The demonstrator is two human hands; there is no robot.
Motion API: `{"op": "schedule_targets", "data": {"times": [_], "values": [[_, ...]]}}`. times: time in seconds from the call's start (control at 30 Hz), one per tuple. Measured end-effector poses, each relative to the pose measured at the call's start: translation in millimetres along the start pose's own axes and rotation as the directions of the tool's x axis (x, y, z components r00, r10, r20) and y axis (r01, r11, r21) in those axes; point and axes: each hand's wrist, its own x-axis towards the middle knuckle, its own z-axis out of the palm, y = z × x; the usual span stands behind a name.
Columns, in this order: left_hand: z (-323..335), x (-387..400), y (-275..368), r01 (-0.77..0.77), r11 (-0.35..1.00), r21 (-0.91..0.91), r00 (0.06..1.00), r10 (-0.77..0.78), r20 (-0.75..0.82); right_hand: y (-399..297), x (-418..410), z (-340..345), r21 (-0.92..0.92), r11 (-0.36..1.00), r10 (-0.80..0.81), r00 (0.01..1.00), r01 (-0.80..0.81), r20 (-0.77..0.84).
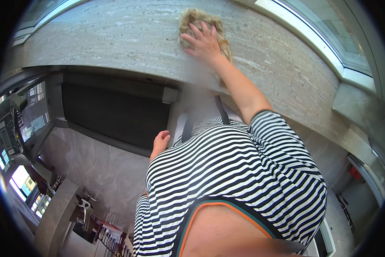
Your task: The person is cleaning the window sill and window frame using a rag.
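A bunched beige cloth [192, 17] lies on a stone-patterned ledge [125, 38] ahead of my body. My right hand [202, 43] rests palm down on the cloth, its fingers spread over the folds; part of the cloth hangs out beside the wrist. My left hand [162, 140] is low beside my striped shirt, near the edge of a treadmill belt, its fingers curled and no object visible in it. A grey blur hides part of the ledge below the cloth.
The treadmill's dark belt [115, 112] runs along the ledge on the left, with its console [11, 135] at the far left. A window frame [317, 41] borders the ledge at upper right. Grey tiled floor [105, 170] extends below the treadmill, with more equipment at lower left.
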Motion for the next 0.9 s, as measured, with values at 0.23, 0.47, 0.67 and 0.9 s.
{"op": "schedule_targets", "data": {"times": [0.23,0.47,0.67,0.9], "values": [[-17.8,30.7,80.6,-0.161,0.984,-0.081,0.987,0.161,0.001,90.4,44.1,-5.6,-0.116,0.993,0.035,0.999,-0.035,-0.009],[-41.4,45.6,88.1,-0.172,0.982,-0.084,0.973,0.155,-0.171,211.0,-136.5,-116.0,-0.346,0.841,0.379,0.909,-0.416,-0.171],[-38.5,58.4,107.3,-0.221,0.912,-0.345,0.966,0.156,-0.207,230.0,-273.1,-151.2,-0.375,0.249,0.820,0.400,-0.893,-0.409],[-76.3,84.6,170.2,-0.390,0.857,-0.336,0.897,0.271,-0.350,171.1,-203.8,-101.9,-0.426,0.382,0.810,0.519,-0.820,-0.274]]}}
